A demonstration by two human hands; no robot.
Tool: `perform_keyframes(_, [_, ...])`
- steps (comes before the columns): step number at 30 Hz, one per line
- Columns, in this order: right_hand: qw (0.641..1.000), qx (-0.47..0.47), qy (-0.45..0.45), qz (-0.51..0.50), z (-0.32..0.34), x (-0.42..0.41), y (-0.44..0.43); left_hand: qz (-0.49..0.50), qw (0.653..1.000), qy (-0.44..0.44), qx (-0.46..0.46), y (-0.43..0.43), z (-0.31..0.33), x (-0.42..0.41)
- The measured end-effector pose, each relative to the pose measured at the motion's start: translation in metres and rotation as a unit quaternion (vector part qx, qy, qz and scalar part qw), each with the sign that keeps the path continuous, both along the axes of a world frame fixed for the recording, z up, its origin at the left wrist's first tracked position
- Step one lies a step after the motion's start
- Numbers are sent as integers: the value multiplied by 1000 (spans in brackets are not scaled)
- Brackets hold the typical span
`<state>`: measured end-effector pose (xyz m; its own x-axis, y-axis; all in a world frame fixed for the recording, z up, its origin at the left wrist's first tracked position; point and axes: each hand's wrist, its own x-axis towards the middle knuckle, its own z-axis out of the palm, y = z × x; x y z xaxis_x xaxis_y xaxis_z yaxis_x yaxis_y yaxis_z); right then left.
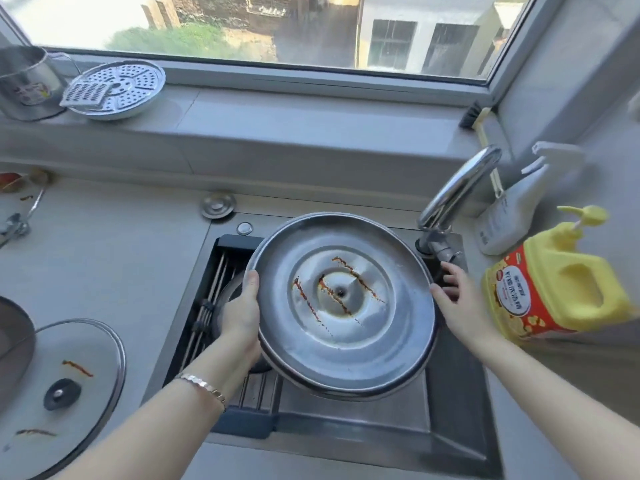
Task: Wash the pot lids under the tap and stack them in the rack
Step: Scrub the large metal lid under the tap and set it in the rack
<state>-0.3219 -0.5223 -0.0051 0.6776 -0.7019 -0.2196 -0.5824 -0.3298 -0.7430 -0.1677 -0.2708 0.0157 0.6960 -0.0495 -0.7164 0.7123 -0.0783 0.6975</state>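
Observation:
A large steel pot lid [346, 327] is tilted over the sink [450, 427], its underside toward me and streaked with red-brown sauce. My left hand [242, 313] grips its left rim. At the lid's right edge, my right hand [453, 292] has its fingers spread, reaching toward the tap's base, and holds nothing. The chrome tap [457, 188] arches above the sink's back right; no water shows. A black rack [214, 299] with metal rods spans the sink's left side, and another lid lies partly hidden in it. A glass lid [69, 393] with sauce marks rests on the counter at left.
A yellow detergent jug [557, 282] and a white bottle [505, 216] stand right of the sink. On the windowsill sit a steel pot [24, 81], a perforated steamer plate [117, 90] and a grater. A sink plug [218, 205] lies behind the sink. A pan's edge [14, 341] shows far left.

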Motion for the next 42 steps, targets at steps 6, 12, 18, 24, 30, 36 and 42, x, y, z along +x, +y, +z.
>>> perform_keyframes(6, [928, -275, 172, 185, -23, 43, -73, 5, 994, -73, 85, -31, 13, -4])
perform_keyframes(12, [905, -291, 252, 182, -32, 42, -90, -48, 987, -101, 115, -47, 13, 3])
perform_keyframes(18, [902, -305, 244, 186, -26, 32, -89, -79, 985, -96, 119, -55, 11, 4])
perform_keyframes(24, [896, -323, 236, 194, -26, 26, -87, -63, 989, -92, 101, -54, 11, 3])
perform_keyframes(30, [882, -339, 237, 224, -34, 20, -92, -56, 991, -81, 94, -53, 12, 1])
perform_keyframes(36, [919, -315, 167, 165, -30, 22, -84, -56, 990, -86, 101, -54, 12, 3])
perform_keyframes(42, [976, -126, 84, 157, -15, 43, 18, -61, 987, -98, 113, -65, 9, -12])
